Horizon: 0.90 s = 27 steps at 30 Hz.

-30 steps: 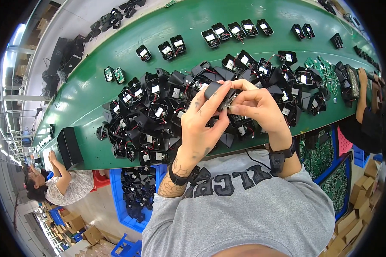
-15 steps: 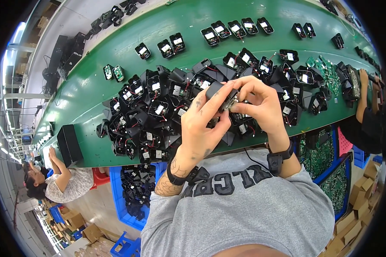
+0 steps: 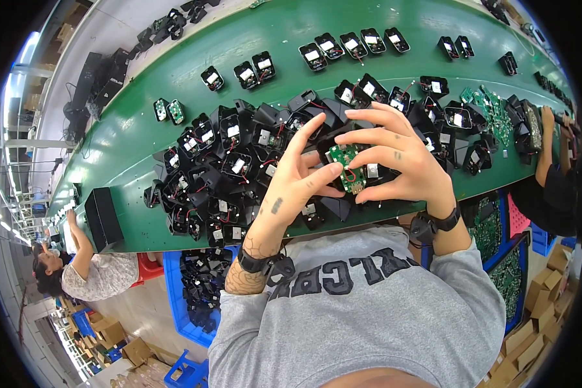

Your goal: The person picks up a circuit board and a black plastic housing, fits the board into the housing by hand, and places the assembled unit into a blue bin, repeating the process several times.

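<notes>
A green circuit board with a red wire and a small metal connector is held up over the pile. My left hand has its thumb on the board's left edge, its index finger stretched up and away, and other fingers partly hidden behind. My right hand curves over the board's right side, index finger and thumb closed on it and the other fingers spread. Under and around both hands lie many black plastic housings with white labels and red wires. Whether a housing directly behind the board is touched cannot be seen.
Several open housings stand in a row along the green table. Small boards lie at left, more boards at right. A black box sits near the left edge; a blue crate stands below. People work on both sides.
The black housing that was between my hands no longer shows in them; the green board is now exposed. My left index finger has lifted and my right hand has spread over the board.
</notes>
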{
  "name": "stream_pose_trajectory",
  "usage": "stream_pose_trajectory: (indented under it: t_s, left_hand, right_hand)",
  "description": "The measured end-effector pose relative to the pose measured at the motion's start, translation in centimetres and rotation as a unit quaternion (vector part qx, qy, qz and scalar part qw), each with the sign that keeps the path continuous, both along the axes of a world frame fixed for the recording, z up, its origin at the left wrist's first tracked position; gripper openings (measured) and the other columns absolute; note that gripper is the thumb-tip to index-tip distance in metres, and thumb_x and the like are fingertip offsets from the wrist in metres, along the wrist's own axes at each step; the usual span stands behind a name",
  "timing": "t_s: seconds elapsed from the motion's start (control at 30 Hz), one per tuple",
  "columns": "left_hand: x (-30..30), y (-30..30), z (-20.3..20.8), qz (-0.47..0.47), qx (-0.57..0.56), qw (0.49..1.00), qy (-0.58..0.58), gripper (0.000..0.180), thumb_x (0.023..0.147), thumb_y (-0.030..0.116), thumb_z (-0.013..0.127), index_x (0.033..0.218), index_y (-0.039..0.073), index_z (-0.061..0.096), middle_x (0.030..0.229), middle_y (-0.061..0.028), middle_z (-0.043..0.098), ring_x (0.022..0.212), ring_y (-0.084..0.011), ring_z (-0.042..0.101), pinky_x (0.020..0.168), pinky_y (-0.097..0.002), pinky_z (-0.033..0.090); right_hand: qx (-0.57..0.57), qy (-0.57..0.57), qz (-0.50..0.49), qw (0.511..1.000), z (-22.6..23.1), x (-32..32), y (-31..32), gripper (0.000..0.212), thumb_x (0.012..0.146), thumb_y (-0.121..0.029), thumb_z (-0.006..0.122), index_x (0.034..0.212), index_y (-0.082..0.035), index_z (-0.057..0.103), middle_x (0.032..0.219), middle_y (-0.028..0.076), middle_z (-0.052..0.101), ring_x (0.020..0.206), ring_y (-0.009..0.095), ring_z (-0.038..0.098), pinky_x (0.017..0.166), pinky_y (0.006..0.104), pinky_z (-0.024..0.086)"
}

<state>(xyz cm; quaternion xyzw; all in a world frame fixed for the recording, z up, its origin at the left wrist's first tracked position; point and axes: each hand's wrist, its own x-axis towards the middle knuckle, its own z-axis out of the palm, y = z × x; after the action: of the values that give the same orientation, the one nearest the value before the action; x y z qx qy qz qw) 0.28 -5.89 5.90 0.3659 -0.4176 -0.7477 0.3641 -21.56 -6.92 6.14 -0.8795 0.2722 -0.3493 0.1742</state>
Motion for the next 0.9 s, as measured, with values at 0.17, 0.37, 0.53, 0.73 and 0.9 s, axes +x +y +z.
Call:
stream_pose_trajectory:
  t_s: [0.17,0.37,0.53,0.73,0.9]
  left_hand:
    - [0.1,0.2,-0.2,-0.071,-0.037,0.997,0.001,0.058,0.091,0.006,0.057,0.143,0.008,0.031,0.123,-0.0090,0.050,0.100,-0.0157,0.058,0.082,-0.0320,0.054]
    - [-1.4,0.1,0.6,-0.038,-0.223,0.948,-0.225,0.049,0.088,0.001,0.053,0.135,0.007,0.040,0.122,-0.0069,0.052,0.106,-0.0144,0.056,0.084,-0.0290,0.049]
    - [-1.5,-0.3,-1.5,0.009,-0.222,0.971,-0.092,0.058,0.085,-0.001,0.050,0.140,0.010,0.038,0.129,-0.0073,0.049,0.109,-0.0154,0.055,0.087,-0.0298,0.049]
    - [-1.5,0.0,-1.5,-0.023,-0.068,0.996,0.044,0.073,0.080,-0.001,0.051,0.147,0.012,0.024,0.129,-0.0097,0.043,0.111,-0.0170,0.050,0.090,-0.0318,0.046]
    - [-1.3,0.2,-1.8,-0.052,-0.060,0.997,-0.016,0.061,0.092,0.006,0.053,0.144,0.014,0.021,0.108,-0.0051,0.049,0.084,-0.0092,0.050,0.066,-0.0240,0.044]
  right_hand:
    - [0.034,-0.113,-0.056,0.991,-1.0,-0.5,0.0,0.037,0.058,-0.023,0.084,0.086,-0.011,0.062,0.115,0.007,0.064,0.118,0.031,0.052,0.100,0.0470,0.039]
    - [-0.030,-0.147,-0.083,0.985,-2.2,0.3,0.8,0.049,0.059,-0.029,0.084,0.102,-0.012,0.067,0.116,0.009,0.065,0.116,0.032,0.052,0.106,0.0555,0.032]
    - [-0.089,-0.045,-0.095,0.990,-1.7,0.3,0.8,0.045,0.062,-0.033,0.081,0.103,-0.017,0.070,0.120,0.006,0.064,0.122,0.034,0.048,0.107,0.0577,0.029]
    - [-0.057,-0.019,-0.066,0.996,-1.1,0.3,0.9,0.044,0.066,-0.023,0.079,0.107,-0.014,0.067,0.123,0.000,0.061,0.127,0.030,0.044,0.109,0.0591,0.025]
    - [0.003,-0.025,-0.025,0.999,-1.5,0.3,0.4,0.043,0.067,-0.023,0.078,0.107,-0.011,0.069,0.123,0.002,0.062,0.128,0.034,0.042,0.109,0.0564,0.025]
